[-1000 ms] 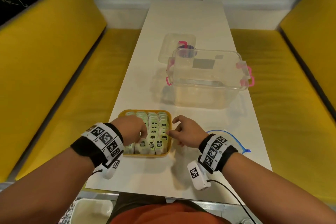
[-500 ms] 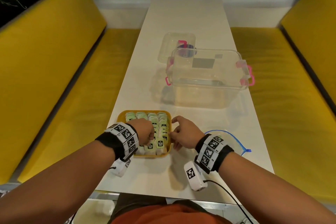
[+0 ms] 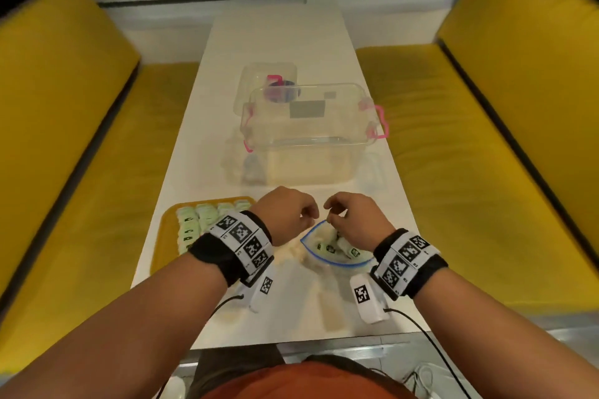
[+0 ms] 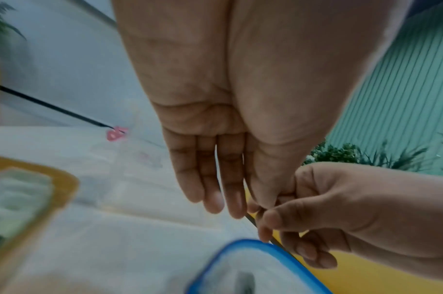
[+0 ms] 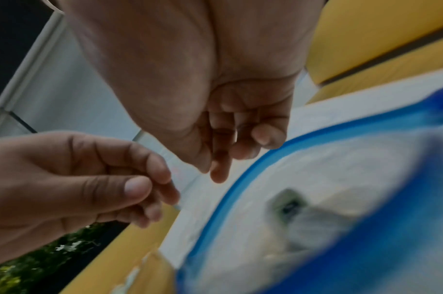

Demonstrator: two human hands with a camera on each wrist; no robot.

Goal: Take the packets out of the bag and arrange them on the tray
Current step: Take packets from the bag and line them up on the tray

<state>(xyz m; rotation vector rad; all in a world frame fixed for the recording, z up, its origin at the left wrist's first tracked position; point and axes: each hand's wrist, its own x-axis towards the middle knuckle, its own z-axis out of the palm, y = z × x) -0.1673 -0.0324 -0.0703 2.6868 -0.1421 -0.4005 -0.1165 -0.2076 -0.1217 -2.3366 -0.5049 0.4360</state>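
A clear zip bag (image 3: pixel 337 264) with a blue rim stands with its mouth open on the white table, and several pale green packets (image 3: pixel 330 248) lie inside it. To its left, the orange tray (image 3: pixel 162 236) holds rows of the same packets (image 3: pixel 194 223). Both hands meet at the bag's far rim. My left hand (image 3: pixel 304 220) is curled, with the thumb pressed on the forefinger, and seems to pinch the bag's clear lip. My right hand (image 3: pixel 334 220) pinches the lip just above the blue rim (image 5: pixel 240 179). The wrist views are blurred; a packet (image 5: pixel 288 204) shows inside the bag.
A clear storage box (image 3: pixel 308 139) with pink latches stands just beyond the hands, with its lid (image 3: pixel 265 84) behind it. Yellow benches (image 3: pixel 81 172) run along both sides of the narrow table. The table's near edge (image 3: pixel 291 343) is close below my wrists.
Both hands left the tray and moved right to the bag. The bag lay flat before; now its mouth stands open between my hands.
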